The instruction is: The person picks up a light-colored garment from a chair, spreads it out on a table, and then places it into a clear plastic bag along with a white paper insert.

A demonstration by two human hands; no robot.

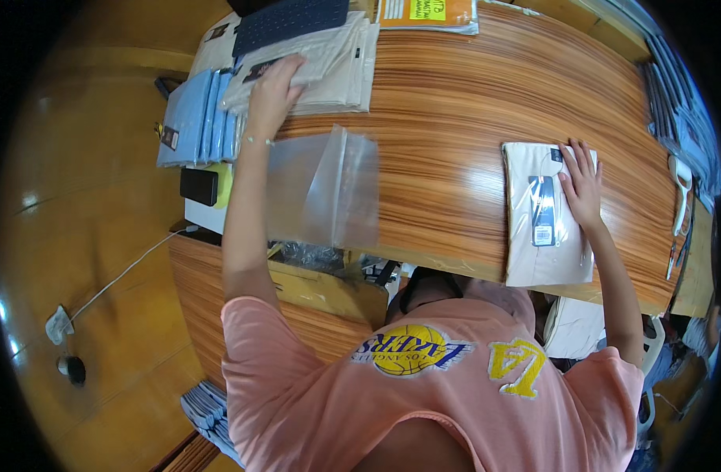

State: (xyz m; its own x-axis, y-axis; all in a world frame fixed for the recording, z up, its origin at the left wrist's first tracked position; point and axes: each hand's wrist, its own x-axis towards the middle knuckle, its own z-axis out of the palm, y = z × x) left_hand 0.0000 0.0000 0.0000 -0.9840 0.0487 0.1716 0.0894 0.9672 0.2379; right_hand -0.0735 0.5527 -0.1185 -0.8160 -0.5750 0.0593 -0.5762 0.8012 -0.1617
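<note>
At the upper left, my left hand [275, 88] is on a folded beige garment [317, 71] with a dark label, the top one of a stack. Its fingers are bent over the cloth with the thumb apart, slightly blurred. The garment lies askew to those beneath. My right hand [583, 185] rests with fingers stretched out on the right side of a folded cream garment [526, 212] bearing a dark label and a white tag. This garment lies at the table's near edge. Near my left forearm lie flat clear plastic bags [301, 185].
Packed light-blue garments [191, 118] stand left of the beige stack, with a dark-blue folded garment [290, 27] behind. A black box-like object [198, 186] lies near the left edge. An orange booklet [427, 14] is at the back. White-handled scissors [680, 185] lie far right, near more blue garments [679, 110].
</note>
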